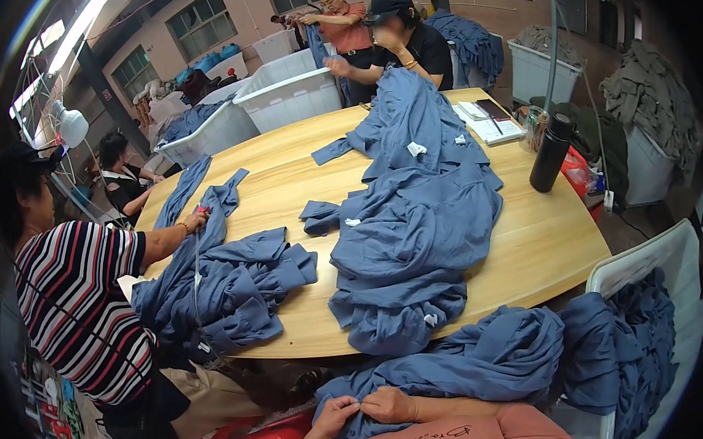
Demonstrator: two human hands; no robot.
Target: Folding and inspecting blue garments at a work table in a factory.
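At the bottom of the head view, my left hand (336, 417) and my right hand (389, 405) meet fingertip to fingertip, both closed in a pinch. They are on a blue garment (472, 353) bunched across my lap and up against the table edge. The exact bit of cloth between my fingers is too small to make out. Just beyond lies a long heap of blue garments (414, 231) with small white labels, spread over the wooden table (541, 245).
A white bin (636, 254) of blue garments stands at my right. On the table are a black flask (551, 153), a glass jar (533, 127), a notebook (490, 122) and another blue pile (229, 285). A person in stripes (85, 293) works at left; others sit or stand beyond.
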